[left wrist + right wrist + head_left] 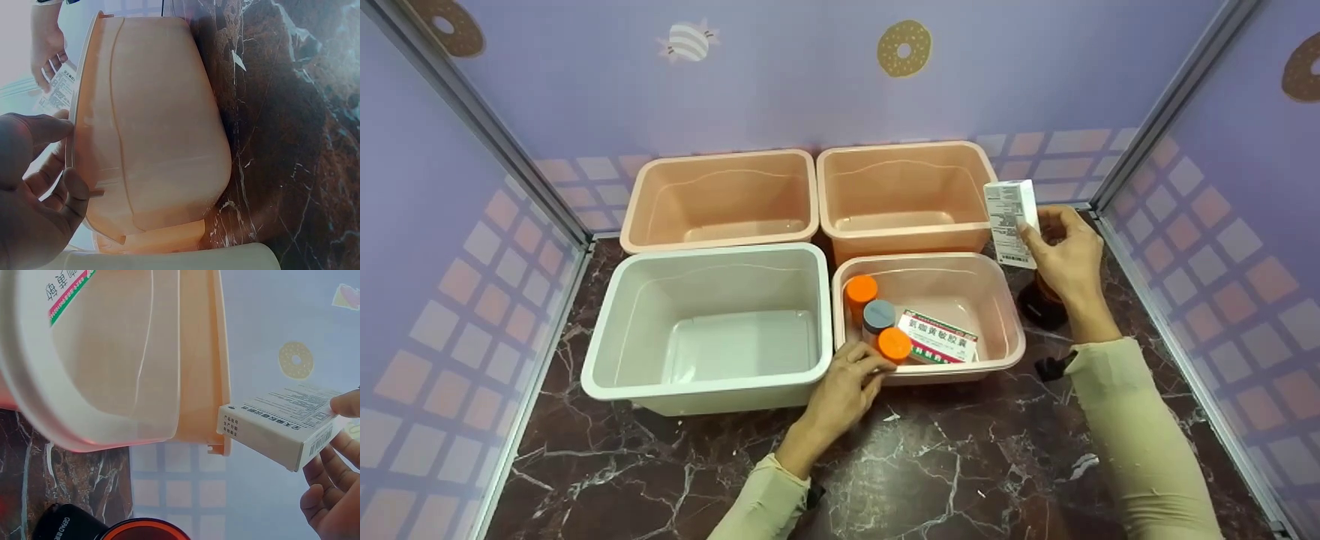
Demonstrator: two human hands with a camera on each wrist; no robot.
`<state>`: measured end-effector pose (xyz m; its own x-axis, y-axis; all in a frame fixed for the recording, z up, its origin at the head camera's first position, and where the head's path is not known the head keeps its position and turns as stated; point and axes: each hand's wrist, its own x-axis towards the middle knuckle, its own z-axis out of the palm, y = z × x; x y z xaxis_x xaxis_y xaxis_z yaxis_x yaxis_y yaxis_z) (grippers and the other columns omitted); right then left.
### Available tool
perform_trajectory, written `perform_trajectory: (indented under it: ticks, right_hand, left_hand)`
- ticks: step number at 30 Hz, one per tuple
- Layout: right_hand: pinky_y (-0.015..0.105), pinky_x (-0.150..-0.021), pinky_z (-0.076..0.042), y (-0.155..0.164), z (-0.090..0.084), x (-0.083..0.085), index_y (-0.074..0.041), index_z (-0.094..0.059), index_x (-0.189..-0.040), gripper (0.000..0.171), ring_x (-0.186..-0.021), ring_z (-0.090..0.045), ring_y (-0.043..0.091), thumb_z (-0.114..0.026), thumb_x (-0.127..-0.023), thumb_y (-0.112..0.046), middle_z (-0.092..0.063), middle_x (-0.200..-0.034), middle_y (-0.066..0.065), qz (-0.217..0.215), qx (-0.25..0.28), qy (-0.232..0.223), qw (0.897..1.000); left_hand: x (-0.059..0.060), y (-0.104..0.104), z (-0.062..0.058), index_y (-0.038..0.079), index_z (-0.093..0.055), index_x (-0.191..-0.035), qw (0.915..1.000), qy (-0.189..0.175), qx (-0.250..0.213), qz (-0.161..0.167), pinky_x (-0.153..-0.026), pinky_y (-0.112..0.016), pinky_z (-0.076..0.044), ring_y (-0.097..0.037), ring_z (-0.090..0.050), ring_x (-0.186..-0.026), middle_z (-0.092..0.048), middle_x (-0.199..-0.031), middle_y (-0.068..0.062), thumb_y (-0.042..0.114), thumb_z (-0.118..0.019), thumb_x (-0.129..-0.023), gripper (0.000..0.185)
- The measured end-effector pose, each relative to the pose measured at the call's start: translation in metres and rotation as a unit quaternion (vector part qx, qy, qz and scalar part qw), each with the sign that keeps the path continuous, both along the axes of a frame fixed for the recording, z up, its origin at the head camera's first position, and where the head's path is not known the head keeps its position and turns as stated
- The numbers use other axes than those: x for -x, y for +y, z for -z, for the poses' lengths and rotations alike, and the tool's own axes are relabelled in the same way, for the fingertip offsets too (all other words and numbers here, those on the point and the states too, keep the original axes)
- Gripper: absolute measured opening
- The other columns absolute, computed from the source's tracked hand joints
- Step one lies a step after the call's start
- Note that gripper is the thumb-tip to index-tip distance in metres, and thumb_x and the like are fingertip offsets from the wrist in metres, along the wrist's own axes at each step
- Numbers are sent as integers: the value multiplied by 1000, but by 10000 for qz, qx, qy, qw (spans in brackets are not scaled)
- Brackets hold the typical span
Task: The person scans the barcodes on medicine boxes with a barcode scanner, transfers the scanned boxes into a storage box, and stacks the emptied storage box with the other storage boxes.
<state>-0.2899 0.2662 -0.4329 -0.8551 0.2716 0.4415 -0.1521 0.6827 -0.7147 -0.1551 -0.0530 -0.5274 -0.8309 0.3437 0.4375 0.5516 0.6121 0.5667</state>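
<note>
Lilac walls printed with doughnuts stand around a dark marble tabletop veined in white. Four plastic bins sit on it in a two-by-two block: two empty peach rectangular bins at the back, a white rectangular plastic bin at front left, also empty, and a smaller peach plastic bin at front right.

My right hand holds a white cardboard box with fine black print upright in the air, above the gap between the back right bin and the front right one. My thumb presses its printed face and my fingers curl behind it; the right wrist view shows the box pinched at its far end, its free end just beside the bin's rim. Below my wrist a dark round jar with a black lid stands on the marble.

My left hand rests at the near rim of the front right bin, fingers loosely bent over the edge and gripping nothing that I can see. Right by my fingertips, inside that bin, stand two orange-capped bottles and a grey-capped bottle, with a flat white medicine box with red and green print lying beside them.
</note>
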Motion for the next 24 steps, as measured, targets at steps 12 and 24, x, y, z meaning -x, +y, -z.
perform_trajectory:
  ticks: [12, 24]
  right_hand:
    - [14, -62, -38, -4, -5, 11, -14, -66, -105, 34, -68, -53, 2, -70, -81, -38, -68, -89, 4, -189, -285, 11, 9994]
    - [12, -61, -40, -11, -10, 23, -17, -65, -107, 30, -72, -56, 7, -69, -82, -32, -67, -95, 1, -442, -388, 0, 9983]
  left_hand:
    - [0, 0, 1, 19, -72, -96, 10000, 9, -25, 28, -85, -25, -46, -11, -53, -96, -61, -93, 6, 12, -69, -84, 15]
    - [-1, -1, -1, 20, -71, -97, 10000, -32, 30, 29, -87, -26, -46, -11, -52, -98, -61, -94, 7, 12, -69, -84, 16]
